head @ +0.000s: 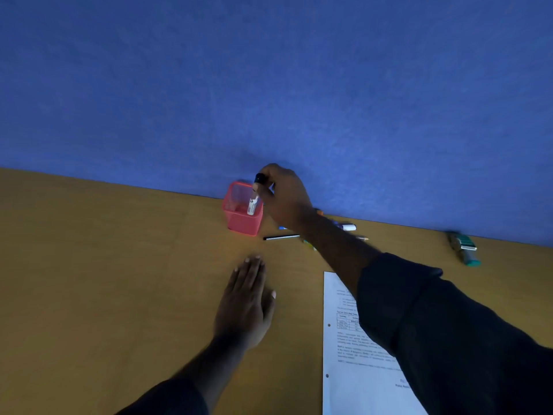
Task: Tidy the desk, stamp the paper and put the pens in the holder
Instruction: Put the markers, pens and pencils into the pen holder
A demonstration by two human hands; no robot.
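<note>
right hand (284, 196) raised, fingers pinched; left hand (247, 301) flat, palm down

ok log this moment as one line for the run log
right hand: lowering black-capped white marker into pink mesh holder | left hand: flat on wooden desk | pens outside

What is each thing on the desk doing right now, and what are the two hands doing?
Pink mesh holder: upright, a marker partly inside.
Marker: held by the right hand, lower end in the holder.
Right hand: closed on the marker.
Left hand: flat on the desk, empty.
Black pen: lying on the desk.
Paper: lying flat, partly under the right sleeve.
Stamp: untouched, blurry.
</note>
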